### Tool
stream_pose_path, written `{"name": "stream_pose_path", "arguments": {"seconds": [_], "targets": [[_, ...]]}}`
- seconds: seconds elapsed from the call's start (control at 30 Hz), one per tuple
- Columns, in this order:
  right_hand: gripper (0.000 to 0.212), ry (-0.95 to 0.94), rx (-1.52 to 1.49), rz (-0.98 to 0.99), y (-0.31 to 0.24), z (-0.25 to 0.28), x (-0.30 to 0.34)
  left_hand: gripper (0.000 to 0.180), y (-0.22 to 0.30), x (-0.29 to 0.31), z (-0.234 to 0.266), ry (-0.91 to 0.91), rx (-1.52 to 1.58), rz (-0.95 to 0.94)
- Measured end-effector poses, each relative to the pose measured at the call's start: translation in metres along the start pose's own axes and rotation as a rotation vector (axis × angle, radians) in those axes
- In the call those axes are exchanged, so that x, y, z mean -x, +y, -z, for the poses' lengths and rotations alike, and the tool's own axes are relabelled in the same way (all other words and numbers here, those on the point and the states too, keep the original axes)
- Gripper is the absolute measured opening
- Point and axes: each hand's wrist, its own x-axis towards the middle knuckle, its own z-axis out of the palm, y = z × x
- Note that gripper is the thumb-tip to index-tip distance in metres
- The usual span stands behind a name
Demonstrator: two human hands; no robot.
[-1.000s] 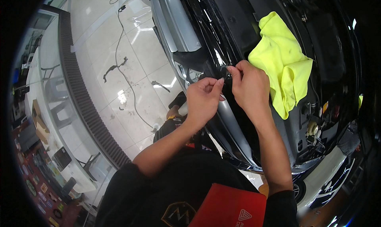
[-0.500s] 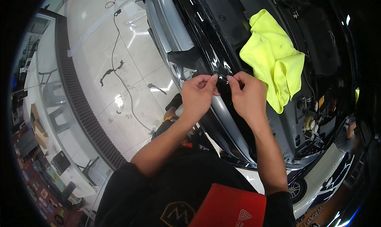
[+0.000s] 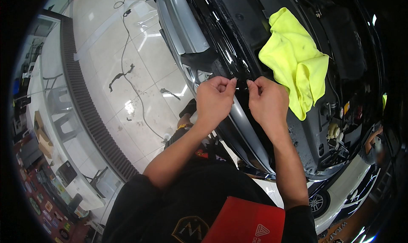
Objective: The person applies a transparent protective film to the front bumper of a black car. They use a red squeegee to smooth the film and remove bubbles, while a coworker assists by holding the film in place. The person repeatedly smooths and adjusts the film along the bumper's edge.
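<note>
My left hand (image 3: 216,99) is closed in a pinch, thumb against curled fingers, at the front edge of a car. Close to its right, my right hand (image 3: 267,105) pinches in the same way, with a small gap between the thumb tips. Both seem to grip a thin, glossy black film (image 3: 242,75) lying over the dark front trim; its edges blend into the black bodywork. A bright yellow cloth (image 3: 296,60) lies crumpled on the engine bay cover, just beyond my right hand. Silver trim (image 3: 242,120) runs beneath my wrists.
Black scraps (image 3: 122,74) and a long cable (image 3: 140,102) lie on the tiled floor at left. A white table (image 3: 55,136) stands beyond a dark ribbed strip (image 3: 91,102). A red flat pouch (image 3: 246,221) hangs at my chest. A white car (image 3: 344,196) and another person (image 3: 374,147) are at right.
My thumb tips have drawn slightly farther apart, and both hands stay pinched. The crumpled gloss between them looks flatter. The whole view has shifted slightly.
</note>
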Motion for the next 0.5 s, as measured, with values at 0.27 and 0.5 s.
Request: {"name": "stream_pose_path", "arguments": {"seconds": [0.27,0.5], "targets": [[0.029,0.024,0.122,0.025,-0.001,-0.001,-0.003,0.029,0.011,0.001,0.000,0.083,-0.292,-0.089],[0.031,-0.008,0.167,-0.033,-0.008,0.003,-0.003,0.027,0.015,0.006,-0.004,0.111,-0.497,-0.147]]}}
